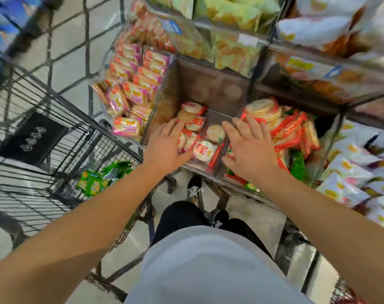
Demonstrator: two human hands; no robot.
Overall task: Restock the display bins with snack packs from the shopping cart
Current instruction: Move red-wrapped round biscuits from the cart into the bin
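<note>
Both hands hover spread and empty over the middle bin (210, 170) — the left hand (164, 145) brushing the snack packs (203, 150) under its fingertips, the right hand (250, 148) just beside them. They look light, crinkly, slippery and likely brittle inside — best pinched by a sealed edge, not squeezed flat.

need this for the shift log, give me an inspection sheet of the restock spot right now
surface: clear middle bin, only its near part filled
job's things: red-and-white snack packs in the middle bin; green snack packs in the shopping cart
clutter: pink-wrapped packs in the left-hand bin; red packs in the right-hand bin
grippers: left hand flat on the packs; right hand spread at the bin divider
cables: nothing seen
surroundings: tiled floor, upper shelf bins
</note>
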